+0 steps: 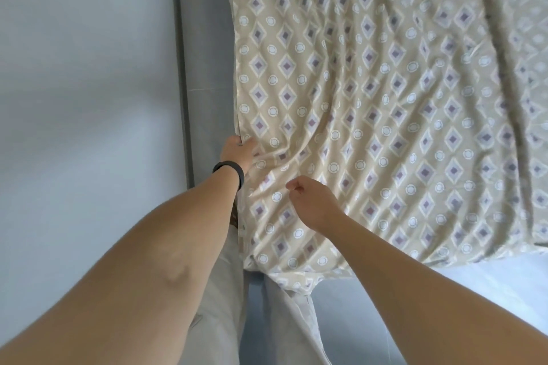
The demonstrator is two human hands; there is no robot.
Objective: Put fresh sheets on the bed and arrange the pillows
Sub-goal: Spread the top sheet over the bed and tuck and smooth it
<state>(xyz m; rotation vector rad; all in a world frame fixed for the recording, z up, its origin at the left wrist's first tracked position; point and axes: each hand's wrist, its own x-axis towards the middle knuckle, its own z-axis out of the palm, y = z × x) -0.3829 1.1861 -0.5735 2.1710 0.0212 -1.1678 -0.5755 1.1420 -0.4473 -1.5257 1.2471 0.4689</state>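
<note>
Pale blue-grey wall at left, black wristband, light beige trousers below

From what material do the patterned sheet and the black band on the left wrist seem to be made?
The patterned sheet looks like thin woven cloth, maybe cotton or a blend: it lies in soft diagonal wrinkles, with a faint sheen on the folds. The black wristband on the left wrist looks like matte rubber or silicone: smooth, dark and without shine, though blur leaves this uncertain.

PLACE: you are in a home bedroom | SIGNS: patterned sheet spread over a bed | pale floor beside its grey edge
</note>
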